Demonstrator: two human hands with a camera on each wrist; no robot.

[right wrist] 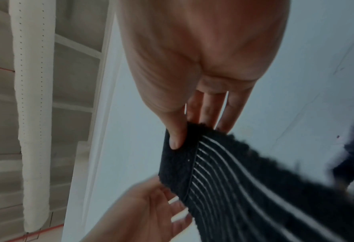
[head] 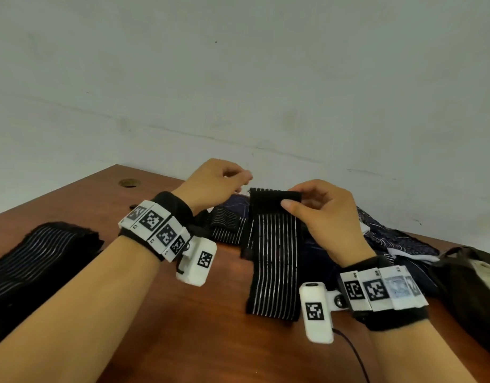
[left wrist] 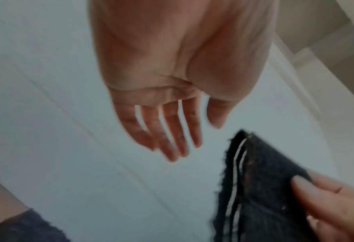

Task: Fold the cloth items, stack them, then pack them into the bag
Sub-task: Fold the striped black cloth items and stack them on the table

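Observation:
A black cloth strip with thin white stripes hangs above the wooden table. My right hand pinches its plain black top band between thumb and fingers; the pinch also shows in the right wrist view, where the thumb presses the black cloth strip. My left hand hovers just left of the strip's top corner, empty, fingers loosely extended. The black cloth strip appears at the lower right of the left wrist view. A folded striped cloth lies at the table's left.
More striped and dark patterned cloths lie piled behind the strip, towards the right. A dark bag sits at the table's right edge. A round cable hole is in the far left of the table. A pale wall rises behind.

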